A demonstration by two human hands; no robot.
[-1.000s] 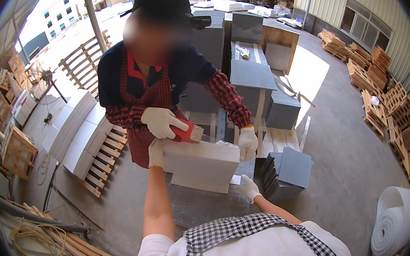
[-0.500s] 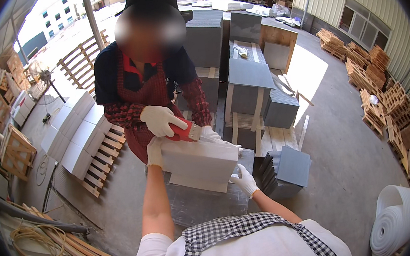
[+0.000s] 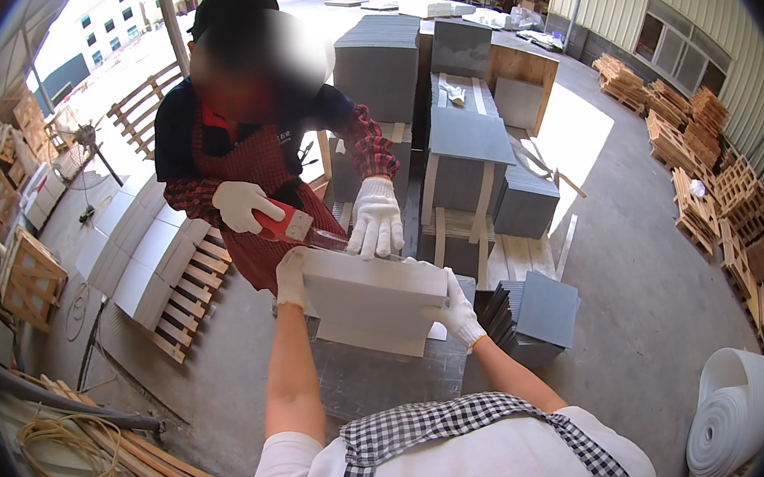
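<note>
A: What is nearest to us?
B: The dark, smooth bench. On it stands the white block, long and box-shaped, paper-like on its near face, with a sheet edge at its foot.
A: And our grip?
B: Our left hand cups the left end; how tightly the fingers close, we cannot tell. Our right hand, half spread, touches the right end and encloses nothing.
A: What is done, what is left?
B: White cover already lies on the near side. Clear tape seems uncut at the co-worker's red dispenser, so we judge the taping incomplete.
A: And farther?
B: Flat, matt grey slabs, in stacks.
</note>
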